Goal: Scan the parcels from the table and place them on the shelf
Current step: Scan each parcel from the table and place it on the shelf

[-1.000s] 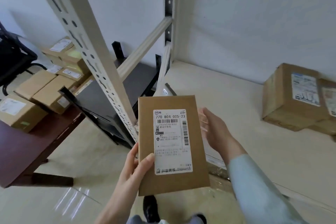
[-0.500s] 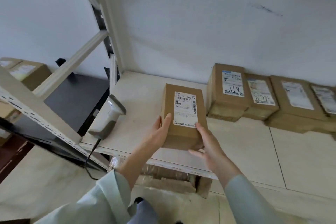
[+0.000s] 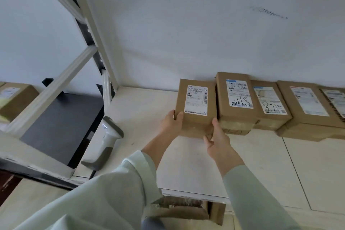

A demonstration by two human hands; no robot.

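From my seat I see the pale cream flat shelf board point(image 3: 141, 136) filling most of the view, backed by the white wall, with a grey-white metal rack upright point(image 3: 97, 30) rising at its left corner. Along the wall runs a row of brown cardboard boxes point(image 3: 291, 106) bearing printed labels. The parcel I am handling — a brown cardboard rectangular parcel point(image 3: 196, 107) with a white shipping label and barcode on its top face — lies flat on the board at the left end of that row, its right side touching the neighbouring box. Its long axis runs from me toward the wall, label upward, the printed number at the far end. My left hand point(image 3: 172, 122) grips the near left corner, thumb curled over the top edge; my right hand point(image 3: 217, 141) grips the near right corner, thumb up the side, fingers curled below. To the left — well apart — a grey-and-white plastic handheld barcode scanner point(image 3: 107, 143) lies on the board.
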